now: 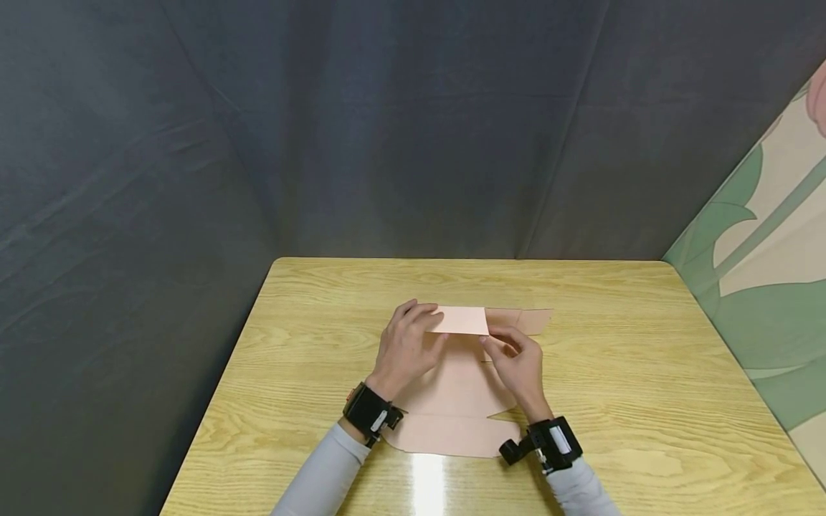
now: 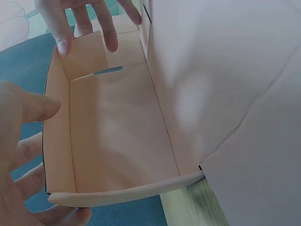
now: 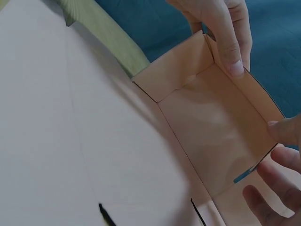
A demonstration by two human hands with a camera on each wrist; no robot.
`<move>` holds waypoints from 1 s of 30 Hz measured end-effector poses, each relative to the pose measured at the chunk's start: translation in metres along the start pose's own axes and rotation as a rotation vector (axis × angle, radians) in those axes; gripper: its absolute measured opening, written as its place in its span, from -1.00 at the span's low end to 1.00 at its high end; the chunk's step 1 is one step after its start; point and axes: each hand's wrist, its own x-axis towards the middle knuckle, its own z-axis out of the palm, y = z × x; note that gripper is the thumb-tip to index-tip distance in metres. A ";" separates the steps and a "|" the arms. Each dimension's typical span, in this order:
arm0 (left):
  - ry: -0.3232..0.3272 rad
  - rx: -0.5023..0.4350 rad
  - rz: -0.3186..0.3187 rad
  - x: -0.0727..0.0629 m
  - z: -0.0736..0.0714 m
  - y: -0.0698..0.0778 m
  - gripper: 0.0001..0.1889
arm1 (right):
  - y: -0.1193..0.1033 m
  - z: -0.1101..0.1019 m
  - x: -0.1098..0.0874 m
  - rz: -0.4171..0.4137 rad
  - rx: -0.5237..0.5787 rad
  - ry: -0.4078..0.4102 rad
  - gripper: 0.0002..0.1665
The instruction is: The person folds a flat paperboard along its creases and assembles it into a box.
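Note:
A pale pink cardboard box [image 1: 458,380], partly folded, lies on the table with its far part raised into a shallow tray. My left hand [image 1: 406,350] grips the raised wall [image 2: 59,127] at the left, its thumb inside and fingers outside. At the right end of that wall, my right hand [image 1: 521,362] pinches the corner beside a side flap [image 2: 84,57]. A narrow slot [image 3: 248,175] shows near the fold at this end. The opposite end wall [image 3: 176,70] stands up. One side flap [image 1: 534,321] sticks out flat to the right.
The wooden table [image 1: 645,373] has rounded far corners. A dark curtain [image 1: 413,143] hangs behind it and along the left side. Fabric with a green leaf pattern [image 1: 761,322] borders the right. Each wrist wears a black camera [image 1: 369,414].

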 end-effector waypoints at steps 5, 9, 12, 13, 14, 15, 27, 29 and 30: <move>0.003 0.006 0.001 0.000 0.000 0.000 -0.65 | -0.001 -0.002 0.000 0.015 0.025 0.016 -0.79; 0.003 -0.002 0.005 0.000 0.000 0.001 -0.65 | -0.001 -0.003 0.001 0.004 0.035 0.039 -0.79; -0.002 -0.009 -0.001 0.000 0.000 0.001 -0.64 | -0.002 -0.002 0.002 0.008 0.064 0.049 -0.79; -0.002 -0.011 -0.003 0.000 0.000 0.001 -0.64 | -0.002 -0.001 0.002 0.014 0.079 0.051 -0.78; -0.004 -0.012 -0.006 0.000 0.000 0.001 -0.64 | -0.003 -0.001 0.002 0.020 0.095 0.052 -0.78; -0.006 -0.011 -0.006 0.000 0.000 0.001 -0.64 | -0.003 -0.001 0.002 0.030 0.111 0.051 -0.77; -0.009 -0.006 0.003 0.001 -0.001 0.002 -0.64 | -0.002 0.000 0.002 0.058 0.172 0.038 -0.76; -0.009 -0.006 0.006 0.001 -0.001 0.002 -0.64 | -0.002 0.001 0.002 0.054 0.180 0.040 -0.77; -0.010 -0.007 0.005 0.001 -0.002 0.002 -0.63 | -0.002 0.001 0.001 0.053 0.185 0.040 -0.77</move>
